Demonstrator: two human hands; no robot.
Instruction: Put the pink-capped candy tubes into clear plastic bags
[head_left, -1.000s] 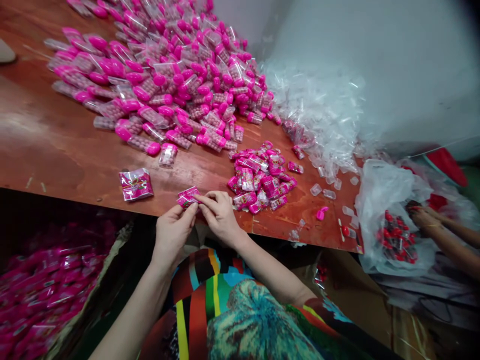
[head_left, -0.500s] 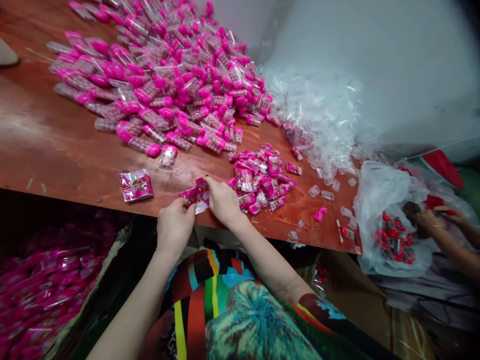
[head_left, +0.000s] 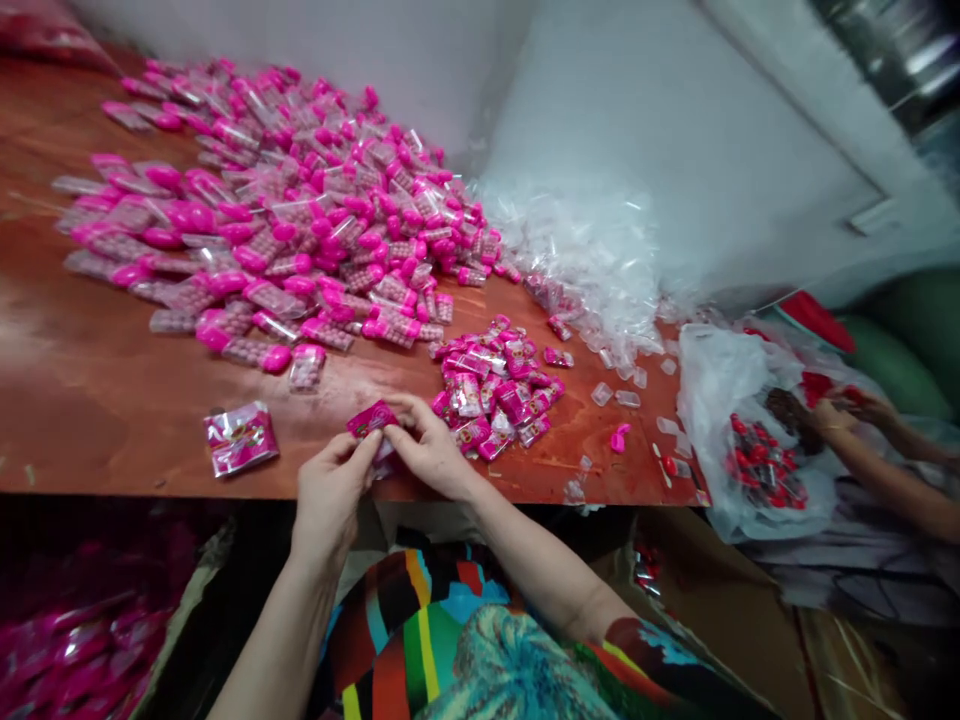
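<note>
Between both hands, over the near edge of the table, is a small pink printed wrapper packet. My left hand pinches its left and lower side. My right hand grips its right side, thumb and fingers closed, and covers part of it. A larger flat pink packet lies on the table to the left. Just right of my right hand is a heap of small pink packets. One pink-capped clear bottle of pale balls lies nearest, in front of a big pile of such bottles.
Clear plastic pieces are heaped against the wall. At the right, another person's hands work beside a white plastic bag holding red-capped items. Below left is a container of pink packets.
The view has tilted up and shifted, so the table items sit lower and further left. Both hands keep hold of the wrapper packet, now closer together with its top edge raised.
</note>
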